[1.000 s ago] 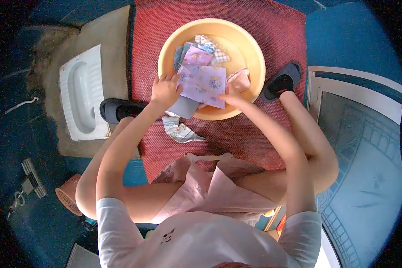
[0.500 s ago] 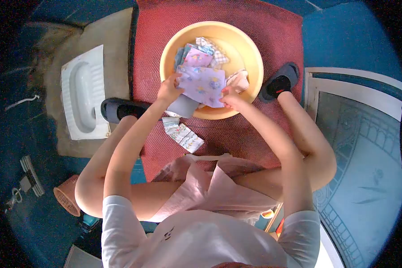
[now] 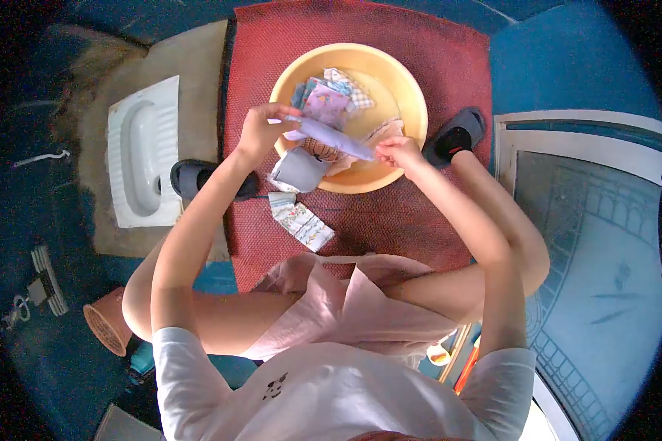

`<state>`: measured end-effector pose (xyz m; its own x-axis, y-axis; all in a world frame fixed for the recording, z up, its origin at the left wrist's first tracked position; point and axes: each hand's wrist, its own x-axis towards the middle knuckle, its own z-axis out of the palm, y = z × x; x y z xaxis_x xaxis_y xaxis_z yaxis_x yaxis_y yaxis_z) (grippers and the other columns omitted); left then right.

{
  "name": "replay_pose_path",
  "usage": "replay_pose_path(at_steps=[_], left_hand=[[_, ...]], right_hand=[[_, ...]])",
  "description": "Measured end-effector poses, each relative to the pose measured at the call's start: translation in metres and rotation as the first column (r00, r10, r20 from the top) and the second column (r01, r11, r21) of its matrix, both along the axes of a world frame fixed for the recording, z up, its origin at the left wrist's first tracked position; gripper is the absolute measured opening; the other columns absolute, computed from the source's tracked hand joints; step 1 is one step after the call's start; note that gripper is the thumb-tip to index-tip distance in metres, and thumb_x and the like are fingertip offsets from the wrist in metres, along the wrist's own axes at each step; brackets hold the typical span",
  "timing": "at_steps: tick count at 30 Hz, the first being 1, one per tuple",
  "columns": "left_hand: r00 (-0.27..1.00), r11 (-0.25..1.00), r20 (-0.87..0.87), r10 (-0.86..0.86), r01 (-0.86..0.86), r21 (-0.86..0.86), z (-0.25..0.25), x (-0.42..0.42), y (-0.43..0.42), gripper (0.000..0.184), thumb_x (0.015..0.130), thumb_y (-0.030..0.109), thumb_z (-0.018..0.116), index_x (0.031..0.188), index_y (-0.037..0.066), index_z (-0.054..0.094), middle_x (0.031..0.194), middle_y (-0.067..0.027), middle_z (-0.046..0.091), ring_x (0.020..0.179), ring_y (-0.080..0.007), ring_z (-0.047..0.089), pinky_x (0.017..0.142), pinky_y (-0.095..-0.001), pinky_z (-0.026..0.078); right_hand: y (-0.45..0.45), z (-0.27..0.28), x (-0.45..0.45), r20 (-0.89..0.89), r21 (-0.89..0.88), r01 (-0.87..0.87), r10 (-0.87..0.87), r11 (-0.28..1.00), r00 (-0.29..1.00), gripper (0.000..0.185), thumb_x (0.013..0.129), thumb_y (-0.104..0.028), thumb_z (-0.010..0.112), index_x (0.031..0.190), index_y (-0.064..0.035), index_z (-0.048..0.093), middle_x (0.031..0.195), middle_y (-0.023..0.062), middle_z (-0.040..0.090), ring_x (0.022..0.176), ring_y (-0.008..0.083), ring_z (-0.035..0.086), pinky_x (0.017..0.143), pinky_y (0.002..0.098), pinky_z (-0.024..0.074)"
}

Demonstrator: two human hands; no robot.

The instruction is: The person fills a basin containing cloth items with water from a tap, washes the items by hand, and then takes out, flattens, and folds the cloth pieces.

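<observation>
A lavender patterned cloth [image 3: 331, 138] is stretched between my two hands above a yellow basin [image 3: 412, 95]. My left hand [image 3: 266, 131] pinches its left end, and my right hand [image 3: 399, 151] pinches its right end. Beneath it, folded cloths lie in the basin: a purple one [image 3: 326, 103], a checked one [image 3: 354, 90] and a pale pink one [image 3: 385, 132]. A grey cloth [image 3: 299, 170] hangs over the basin's near left rim. On the red mat just below lies a folded floral cloth [image 3: 301, 222].
The basin stands on a red mat [image 3: 449, 66] between my slippered feet. A squat toilet [image 3: 143, 154] is at the left, an orange basket [image 3: 109, 322] at the lower left. A framed glass door [image 3: 588, 220] stands at the right.
The lavender cloth, spread flat earlier, is now lifted and seen narrow, nearly edge-on, uncovering cloths beneath. My left hand has risen slightly. The floral cloth on the mat looks flatter than a second ago.
</observation>
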<state>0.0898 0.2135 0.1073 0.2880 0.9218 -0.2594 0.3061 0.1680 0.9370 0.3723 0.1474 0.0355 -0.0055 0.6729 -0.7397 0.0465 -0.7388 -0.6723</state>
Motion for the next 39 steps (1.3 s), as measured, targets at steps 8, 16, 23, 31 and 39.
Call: replay_pose_path(at_steps=[8, 16, 23, 31, 39], left_hand=[[0.99, 0.969, -0.138, -0.03, 0.062, 0.239, 0.099, -0.007, -0.042, 0.018, 0.065, 0.0, 0.061, 0.082, 0.002, 0.062, 0.067, -0.0018, 0.056, 0.062, -0.0067, 0.048, 0.058, -0.0204, 0.039], [0.993, 0.982, 0.073, -0.096, 0.082, 0.172, 0.181, -0.009, -0.079, 0.035, 0.069, -0.003, 0.056, 0.104, 0.003, 0.051, 0.082, -0.0024, 0.056, 0.078, -0.009, 0.05, 0.069, -0.0209, 0.04], [0.928, 0.989, 0.341, 0.149, -0.134, -0.067, 0.199, -0.042, -0.103, 0.043, 0.074, 0.003, 0.054, 0.115, 0.002, 0.042, 0.089, -0.0071, 0.057, 0.083, -0.014, 0.053, 0.078, -0.0265, 0.039], [0.727, 0.925, 0.579, 0.369, -0.223, -0.308, 0.196, -0.046, -0.106, 0.036, 0.076, 0.001, 0.051, 0.111, 0.004, 0.044, 0.091, -0.0098, 0.057, 0.078, -0.0179, 0.055, 0.072, -0.0279, 0.043], [0.735, 0.889, 0.503, 0.455, -0.412, -0.201, 0.206, -0.045, -0.106, 0.037, 0.068, -0.01, 0.053, 0.102, 0.004, 0.049, 0.094, -0.0088, 0.052, 0.084, -0.0183, 0.053, 0.07, -0.0275, 0.045]], right_hand=[[-0.041, 0.03, -0.039, -0.193, -0.085, 0.0, -0.017, 0.996, 0.981, 0.033, 0.078, -0.029, 0.056, 0.101, -0.0063, 0.05, 0.097, 0.0082, 0.054, 0.085, 0.0168, 0.052, 0.073, 0.0307, 0.042], [-0.066, 0.145, -0.082, -0.49, 0.344, 0.215, -0.021, 0.914, 0.871, 0.032, 0.077, -0.016, 0.056, 0.107, -0.0061, 0.048, 0.104, 0.0078, 0.05, 0.096, 0.0155, 0.047, 0.077, 0.0284, 0.0397], [-0.06, 0.197, -0.057, -0.482, 0.526, 0.29, 0.0, 0.8, 0.876, 0.03, 0.071, -0.004, 0.06, 0.1, -0.0028, 0.051, 0.092, 0.006, 0.058, 0.082, 0.0127, 0.055, 0.07, 0.0234, 0.043], [-0.061, 0.272, -0.049, -0.18, 0.714, 0.18, -0.07, 0.677, 0.981, 0.015, 0.073, -0.005, 0.06, 0.087, -0.0007, 0.058, 0.082, 0.006, 0.061, 0.073, 0.0113, 0.057, 0.067, 0.0215, 0.0438], [-0.06, 0.319, -0.055, -0.035, 0.874, 0.065, -0.071, 0.481, 0.997, 0.021, 0.07, -0.008, 0.064, 0.089, 0.0003, 0.059, 0.09, 0.0055, 0.059, 0.079, 0.0099, 0.054, 0.071, 0.0216, 0.0423]])
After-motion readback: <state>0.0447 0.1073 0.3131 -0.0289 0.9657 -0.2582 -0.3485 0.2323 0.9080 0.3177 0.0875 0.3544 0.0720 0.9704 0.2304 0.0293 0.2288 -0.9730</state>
